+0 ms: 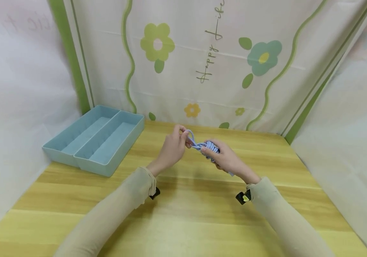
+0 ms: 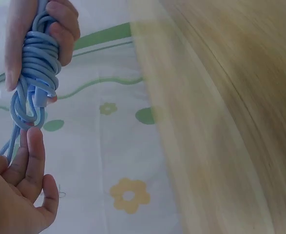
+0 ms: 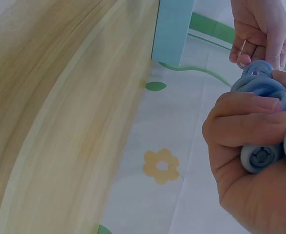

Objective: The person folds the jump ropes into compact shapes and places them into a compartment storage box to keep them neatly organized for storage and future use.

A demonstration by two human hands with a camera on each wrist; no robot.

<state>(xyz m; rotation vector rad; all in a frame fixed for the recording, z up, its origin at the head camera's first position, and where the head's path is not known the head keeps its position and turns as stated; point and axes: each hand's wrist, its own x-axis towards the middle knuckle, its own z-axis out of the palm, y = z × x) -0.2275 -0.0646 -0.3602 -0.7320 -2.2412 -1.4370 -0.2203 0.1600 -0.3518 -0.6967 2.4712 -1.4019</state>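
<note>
From the head camera, 2 hands meet above the middle of a yellow wooden table point(image 1: 183, 214). The right hand point(image 1: 229, 160) is wrapped around a bundle of light blue cord point(image 1: 207, 147), held up off the table. The left hand point(image 1: 172, 149) pinches a loop of that cord at the bundle's left end. Far to the left sits a blue tray point(image 1: 107, 169) with 2 long sections. A flower cloth point(image 1: 202, 64) hangs at the far side.

From the left wrist camera, the cord point(image 2: 35, 73) is a thick coil with many turns. The right hand point(image 2: 60, 29) has its fingers curled around the top of it. The left hand point(image 2: 16, 195) is low in the picture, with a fingertip touching the bottom loop.

From the right wrist camera, the right hand point(image 3: 250, 161) squeezes the cord point(image 3: 262, 87) tight. A round plug end point(image 3: 259, 157) pokes out between the fingers. The left hand point(image 3: 259, 29) grips the far end of the coil.
</note>
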